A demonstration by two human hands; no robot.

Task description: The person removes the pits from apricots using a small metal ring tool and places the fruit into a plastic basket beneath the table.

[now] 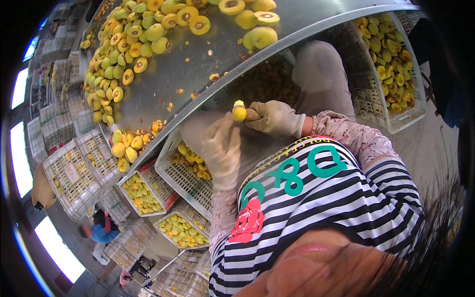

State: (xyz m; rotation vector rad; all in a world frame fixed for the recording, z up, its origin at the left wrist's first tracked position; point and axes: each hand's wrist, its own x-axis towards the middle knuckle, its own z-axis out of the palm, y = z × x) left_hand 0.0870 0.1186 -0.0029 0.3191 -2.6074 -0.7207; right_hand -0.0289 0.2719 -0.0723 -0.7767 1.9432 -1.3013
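My right hand (pixel 276 118), in a pale work glove, grips a short wooden handle (pixel 253 114) in front of my belly. At the handle's far end is a small round yellow piece of fruit (pixel 239 113) with a paler bit on top. My left hand (pixel 221 146), also gloved and slightly blurred, has its fingertips right beside the yellow piece. Whether they pinch it is unclear. Beyond my knees, a metal worktable (pixel 178 70) carries a heap of halved yellow-green stone fruit (pixel 122 52), with brown pit hollows showing.
Below the table edge, a white plastic crate (pixel 185 182) holds yellow fruit pieces beside my left arm. Another fruit-filled crate (pixel 386 120) stands to my right. More crates (pixel 72 174) are stacked at left, near a person in blue (pixel 107 234). Loose pits and scraps (pixel 152 128) lie on the tabletop.
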